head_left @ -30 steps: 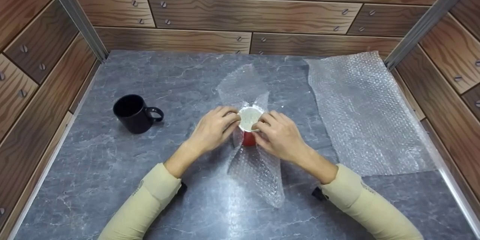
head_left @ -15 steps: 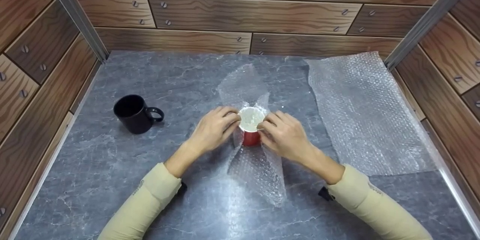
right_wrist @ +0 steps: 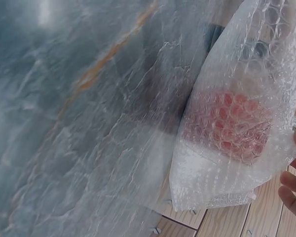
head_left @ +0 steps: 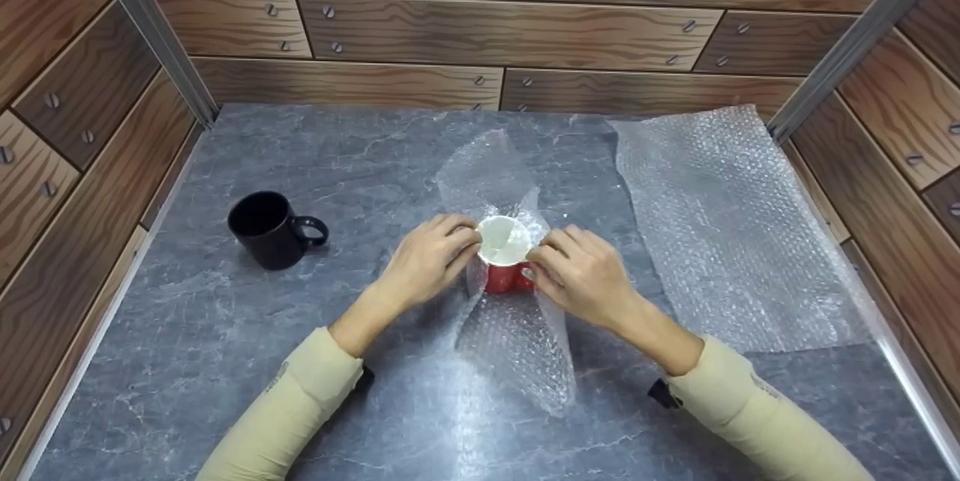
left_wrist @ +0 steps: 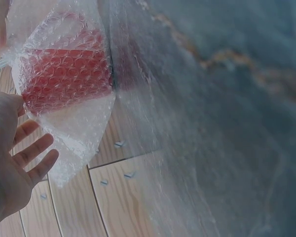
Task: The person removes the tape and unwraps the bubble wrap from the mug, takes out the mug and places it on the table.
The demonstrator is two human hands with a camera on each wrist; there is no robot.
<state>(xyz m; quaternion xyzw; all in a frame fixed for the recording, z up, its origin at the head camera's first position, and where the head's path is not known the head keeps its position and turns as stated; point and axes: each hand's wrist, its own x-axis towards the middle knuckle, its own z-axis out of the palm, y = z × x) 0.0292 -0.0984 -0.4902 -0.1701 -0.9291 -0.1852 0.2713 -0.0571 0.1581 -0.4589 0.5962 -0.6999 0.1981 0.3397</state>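
Note:
A red mug [head_left: 499,280] with a white inside stands upright at mid-table in the head view, its handle to the right. A strip of bubble wrap [head_left: 517,350] is raised along both its sides, with loose ends spreading toward the front and back. My left hand [head_left: 429,260] pinches the wrap at the left of the rim between thumb and forefinger; in the left wrist view the other fingers are spread. My right hand [head_left: 589,275] pinches the wrap's other edge, a little out from the right of the rim. Both wrist views show the mug's red through the bubbles.
A black mug [head_left: 266,233] stands to the left, handle pointing right. A larger sheet of bubble wrap [head_left: 739,233] lies flat along the table's right side. Wood-patterned walls [head_left: 495,31] and metal posts enclose the grey marbled table [head_left: 360,158].
My right hand has drawn outward to the right with the wrap's edge, uncovering more of the red mug and its handle. My left hand has stayed put.

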